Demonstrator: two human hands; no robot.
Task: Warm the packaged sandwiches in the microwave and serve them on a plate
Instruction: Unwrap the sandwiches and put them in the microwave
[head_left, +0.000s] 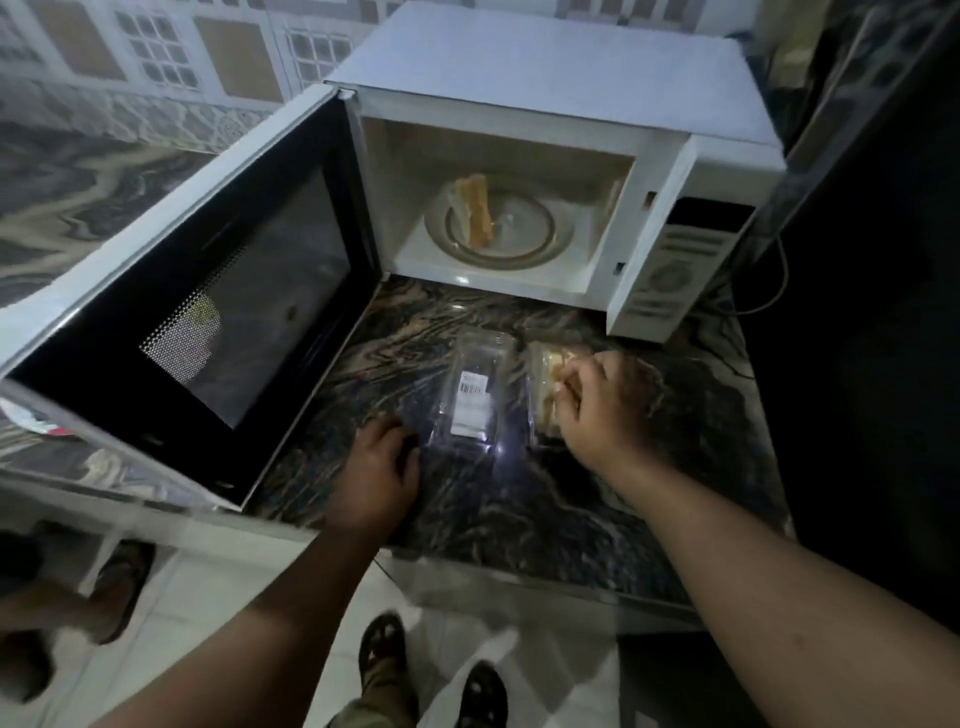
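Fingers of the right hand (597, 410) curl into an open clear pack and pinch a sandwich (553, 364). The left hand (376, 467) grips the empty clear box (475, 389) beside it on the counter (519, 499). Another sandwich (475, 213) sits on the plate (530, 234) inside the open microwave (545, 130).
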